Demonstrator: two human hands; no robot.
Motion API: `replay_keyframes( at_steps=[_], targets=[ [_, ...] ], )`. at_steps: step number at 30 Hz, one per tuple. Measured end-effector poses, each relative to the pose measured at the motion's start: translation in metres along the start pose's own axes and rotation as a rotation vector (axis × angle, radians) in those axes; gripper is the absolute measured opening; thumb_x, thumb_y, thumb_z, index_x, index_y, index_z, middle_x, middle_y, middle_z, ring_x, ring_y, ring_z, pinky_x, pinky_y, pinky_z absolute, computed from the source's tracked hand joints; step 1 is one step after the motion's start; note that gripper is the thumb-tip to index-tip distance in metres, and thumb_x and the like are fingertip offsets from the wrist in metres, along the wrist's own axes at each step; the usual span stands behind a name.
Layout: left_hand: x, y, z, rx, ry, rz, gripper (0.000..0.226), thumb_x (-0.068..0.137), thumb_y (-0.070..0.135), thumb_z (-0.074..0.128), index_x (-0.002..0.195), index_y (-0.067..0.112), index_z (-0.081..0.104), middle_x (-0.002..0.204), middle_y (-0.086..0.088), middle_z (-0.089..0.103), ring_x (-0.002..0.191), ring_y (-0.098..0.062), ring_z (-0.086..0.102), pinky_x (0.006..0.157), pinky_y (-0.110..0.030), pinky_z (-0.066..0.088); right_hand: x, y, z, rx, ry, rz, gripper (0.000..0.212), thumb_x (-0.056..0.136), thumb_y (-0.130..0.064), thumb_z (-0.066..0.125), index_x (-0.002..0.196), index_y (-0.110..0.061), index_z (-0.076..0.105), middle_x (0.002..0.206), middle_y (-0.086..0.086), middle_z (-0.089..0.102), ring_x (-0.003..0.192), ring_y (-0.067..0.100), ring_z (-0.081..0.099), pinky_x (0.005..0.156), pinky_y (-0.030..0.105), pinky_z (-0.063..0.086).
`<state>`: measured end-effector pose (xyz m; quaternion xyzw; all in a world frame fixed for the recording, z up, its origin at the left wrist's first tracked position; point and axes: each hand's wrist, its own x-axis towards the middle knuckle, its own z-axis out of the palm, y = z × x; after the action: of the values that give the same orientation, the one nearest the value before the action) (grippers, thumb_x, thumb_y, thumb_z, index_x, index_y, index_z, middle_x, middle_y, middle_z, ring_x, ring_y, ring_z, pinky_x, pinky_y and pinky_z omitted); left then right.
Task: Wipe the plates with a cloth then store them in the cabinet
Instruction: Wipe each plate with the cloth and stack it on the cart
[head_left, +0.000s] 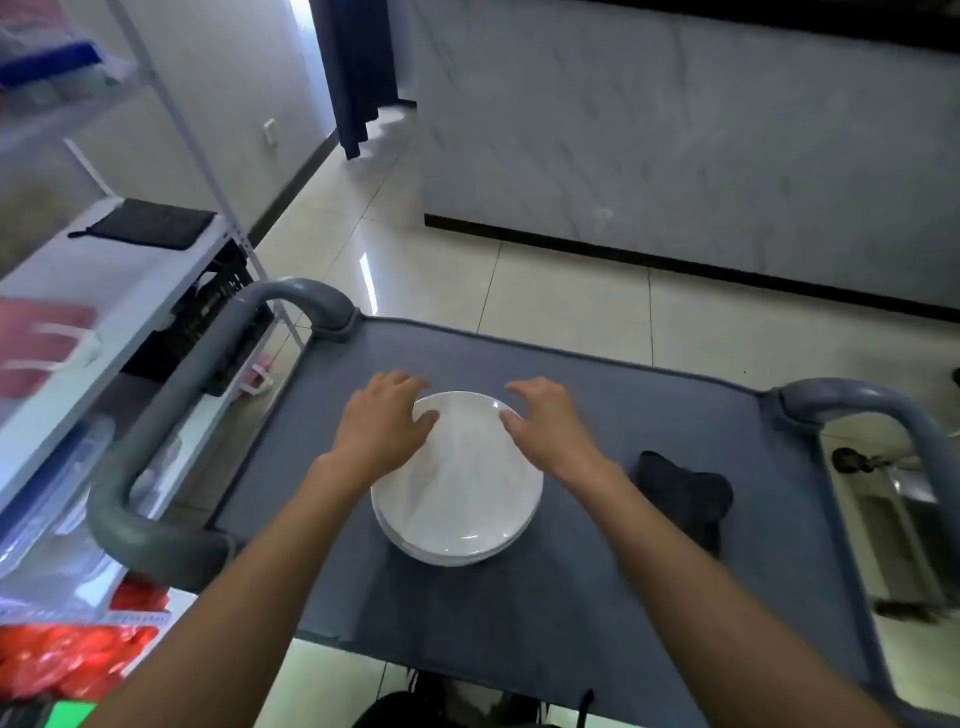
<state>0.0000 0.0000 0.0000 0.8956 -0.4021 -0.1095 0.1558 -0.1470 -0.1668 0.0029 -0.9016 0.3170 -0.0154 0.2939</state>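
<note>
Resting hands (462, 421), stacked plates (457, 499), cart (571, 597)

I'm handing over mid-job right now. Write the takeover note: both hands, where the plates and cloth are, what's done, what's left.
Left hand: open, fingers spread on the far left rim of the plates.
Right hand: open, at the far right rim, holding nothing.
Plates: white stack in the middle of the grey cart.
Cloth: dark, crumpled on the cart to the right of the stack, untouched.
Done: cannot tell whether any plate is wiped.
Left: wipe if needed, then store the plates; no cabinet is clearly in view.
</note>
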Motion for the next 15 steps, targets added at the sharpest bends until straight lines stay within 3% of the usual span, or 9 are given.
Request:
replay_keyframes(
  at_steps=[3, 9, 15],
  targets=[
    [-0.01, -0.007, 0.009, -0.004, -0.02, -0.069, 0.045, 0.095, 0.042, 0.061, 0.136, 0.023, 0.058, 0.133, 0.002, 0.056, 0.125, -0.023, 0.048, 0.098, -0.041, 0.044, -0.004, 0.004, 0.009, -0.018, 0.006, 0.04, 0.048, 0.097, -0.029, 0.061, 0.141, -0.013, 0.055, 0.137, 0.01, 0.053, 0.13, 0.029, 0.044, 0.109, 0.039, 0.038],
    [-0.018, -0.007, 0.021, -0.042, 0.005, -0.103, 0.047, 0.093, 0.034, 0.067, 0.137, 0.021, 0.058, 0.133, 0.001, 0.054, 0.125, -0.024, 0.047, 0.095, -0.042, 0.045, -0.014, 0.009, 0.021, -0.037, 0.03, 0.101, 0.031, 0.095, -0.027, 0.06, 0.124, -0.015, 0.063, 0.117, 0.003, 0.05, 0.116, 0.024, 0.045, 0.092, 0.034, 0.041],
    [-0.023, -0.009, 0.025, -0.123, 0.037, -0.232, 0.05, 0.091, 0.036, 0.069, 0.138, 0.023, 0.056, 0.132, 0.0, 0.054, 0.124, -0.025, 0.048, 0.091, -0.043, 0.046, -0.02, 0.011, 0.03, 0.002, 0.056, 0.134, 0.025, 0.095, -0.021, 0.059, 0.118, -0.011, 0.061, 0.109, 0.0, 0.044, 0.108, 0.023, 0.046, 0.089, 0.035, 0.046]
  ],
)
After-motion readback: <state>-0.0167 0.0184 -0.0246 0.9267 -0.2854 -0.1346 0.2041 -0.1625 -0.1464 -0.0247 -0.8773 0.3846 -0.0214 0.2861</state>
